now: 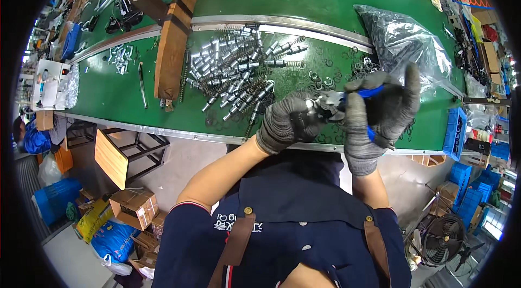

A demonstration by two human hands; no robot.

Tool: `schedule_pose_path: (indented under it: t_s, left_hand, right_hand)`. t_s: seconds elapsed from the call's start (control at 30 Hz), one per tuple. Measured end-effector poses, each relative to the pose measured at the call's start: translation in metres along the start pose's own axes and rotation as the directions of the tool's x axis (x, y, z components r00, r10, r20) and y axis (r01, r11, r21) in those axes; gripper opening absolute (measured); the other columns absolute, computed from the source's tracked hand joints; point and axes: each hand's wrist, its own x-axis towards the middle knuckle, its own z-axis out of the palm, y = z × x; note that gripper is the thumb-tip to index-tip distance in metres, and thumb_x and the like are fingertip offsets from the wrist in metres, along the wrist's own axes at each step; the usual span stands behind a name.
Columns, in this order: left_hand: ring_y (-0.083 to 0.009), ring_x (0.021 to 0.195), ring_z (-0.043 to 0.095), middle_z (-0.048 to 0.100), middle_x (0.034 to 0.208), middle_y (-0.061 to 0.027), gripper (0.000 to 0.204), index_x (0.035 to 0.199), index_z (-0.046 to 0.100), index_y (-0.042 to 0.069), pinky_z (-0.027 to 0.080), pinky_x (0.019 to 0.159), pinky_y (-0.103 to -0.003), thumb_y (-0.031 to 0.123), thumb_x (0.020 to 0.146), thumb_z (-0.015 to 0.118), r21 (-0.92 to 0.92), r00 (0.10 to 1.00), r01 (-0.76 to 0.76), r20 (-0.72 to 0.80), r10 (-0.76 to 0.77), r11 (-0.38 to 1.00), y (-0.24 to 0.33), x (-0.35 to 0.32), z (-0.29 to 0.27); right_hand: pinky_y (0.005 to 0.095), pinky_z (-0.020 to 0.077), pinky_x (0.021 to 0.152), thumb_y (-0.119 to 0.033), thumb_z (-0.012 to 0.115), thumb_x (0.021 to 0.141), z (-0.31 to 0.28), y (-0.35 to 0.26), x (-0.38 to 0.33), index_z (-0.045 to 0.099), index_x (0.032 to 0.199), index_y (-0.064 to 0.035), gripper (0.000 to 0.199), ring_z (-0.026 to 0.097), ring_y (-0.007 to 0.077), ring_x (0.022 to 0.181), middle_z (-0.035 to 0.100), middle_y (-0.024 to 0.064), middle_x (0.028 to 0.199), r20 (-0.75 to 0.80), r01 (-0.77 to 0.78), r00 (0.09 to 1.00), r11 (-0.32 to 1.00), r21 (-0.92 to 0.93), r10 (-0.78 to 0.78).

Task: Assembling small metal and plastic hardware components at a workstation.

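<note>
Both my hands wear grey knit gloves with dark palms and meet above the green workbench's near edge. My right hand (382,112) is closed round a pair of pliers with blue handles (372,92), their metal jaws pointing left. At those jaws, my left hand (293,121) pinches a small shiny metal part (310,104), mostly hidden by the fingers. Just beyond the left hand spreads a pile of silver metal cylinders with dark coil springs (239,68). Small dark rings (320,79) lie scattered between that pile and my right hand.
A wooden post (175,49) stands left of the pile, with a thin metal rod (143,86) beside it. Small silver cylinders (121,59) lie farther left. A clear plastic bag (407,41) rests at the back right. A blue bin (455,133) sits at the right end.
</note>
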Motion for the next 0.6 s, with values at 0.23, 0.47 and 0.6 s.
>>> schedule_pose_path:
  t_s: [0.23,0.47,0.6]
  left_hand:
    - [-0.0208,0.099,0.067,0.069,0.108,-0.0144,0.043,0.111,0.063,0.002,0.056,0.087,-0.034,0.008,0.075,0.085,0.863,0.741,-0.505,0.431,0.515,0.005,-0.008,-0.002,-0.045]
    - [-0.0183,0.093,0.064,0.063,0.11,-0.0084,0.047,0.129,0.056,0.008,0.056,0.075,-0.028,0.039,0.095,0.067,0.939,0.897,-0.27,0.327,0.299,-0.214,0.156,-0.085,-0.008]
    - [-0.0096,0.048,0.057,0.063,0.077,-0.0029,0.028,0.109,0.06,0.005,0.05,0.041,-0.024,0.026,0.092,0.069,0.734,0.887,-0.013,-0.305,0.346,0.679,0.258,-0.125,-0.001]
  right_hand:
    - [0.0303,0.0548,0.082,0.003,0.073,0.083,-0.011,-0.005,0.004,0.031,0.154,-0.0123,0.084,0.061,0.0143,0.092,0.056,0.0069,0.104,-0.18,-0.06,0.983,0.993,-0.103,0.04]
    - [0.023,0.0524,0.064,-0.008,0.073,0.087,-0.032,-0.011,-0.001,0.033,0.152,-0.0048,0.076,0.064,0.0125,0.079,0.058,0.0038,0.1,-0.175,-0.157,0.972,0.987,0.015,0.158]
    - [0.0234,0.0536,0.06,-0.006,0.068,0.09,-0.032,0.004,-0.006,0.035,0.152,-0.007,0.071,0.064,0.0126,0.076,0.057,0.003,0.102,-0.091,-0.262,0.957,0.957,0.127,0.274]
